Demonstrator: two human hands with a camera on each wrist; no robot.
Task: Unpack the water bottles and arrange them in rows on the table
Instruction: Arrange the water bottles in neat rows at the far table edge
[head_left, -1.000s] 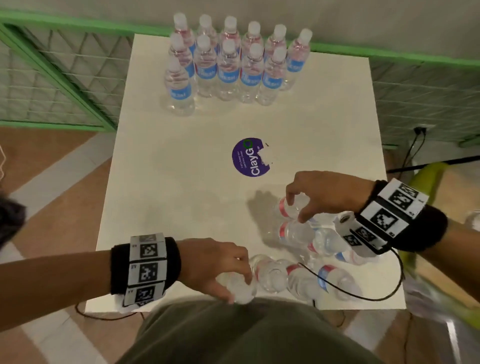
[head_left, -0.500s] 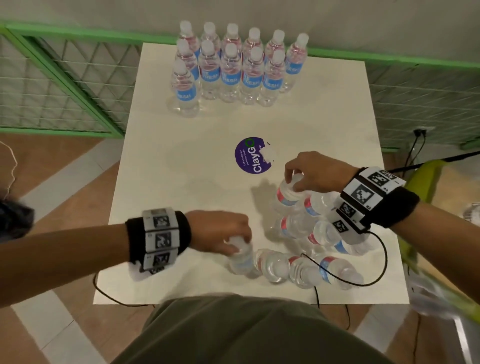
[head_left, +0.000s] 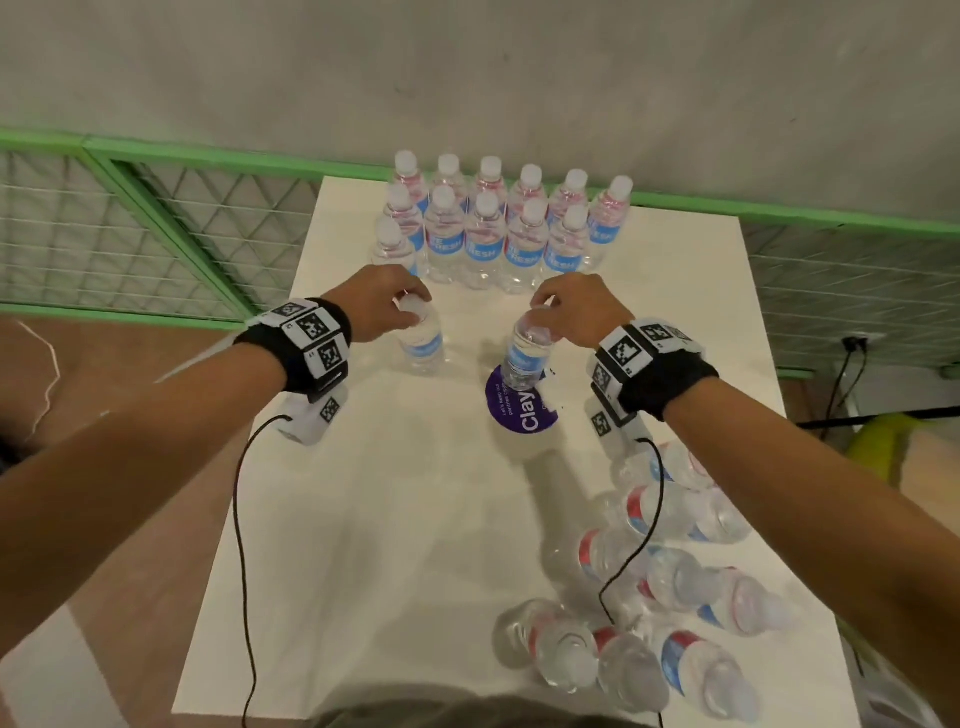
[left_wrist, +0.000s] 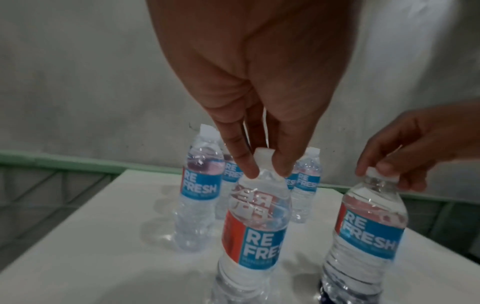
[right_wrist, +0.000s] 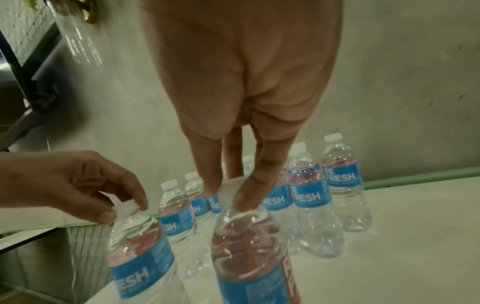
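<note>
Carrying two bottles at once, one per hand, both pinched by the cap. The left hand (head_left: 382, 301) has its fingertips around the cap of a bottle (head_left: 422, 340) that's upright near the left edge of the table (head_left: 363, 519), just in front of the standing group. The right hand (head_left: 576, 306) pinches the cap of another bottle (head_left: 525, 353), which sits over the purple sticker (head_left: 522, 413) in the middle (can't tell if either base is actually touching down yet).

Progress-wise I'd say a bit past halfway. Twelve-ish standing bottles (head_left: 488, 234) are lined up at the far edge: two tidy rows plus one starting a third. These two look headed for that third row. What's left is the pile of loose bottles (head_left: 670, 597) lying on their sides at the near right corner, maybe eight, hard to count since they overlap.
</note>
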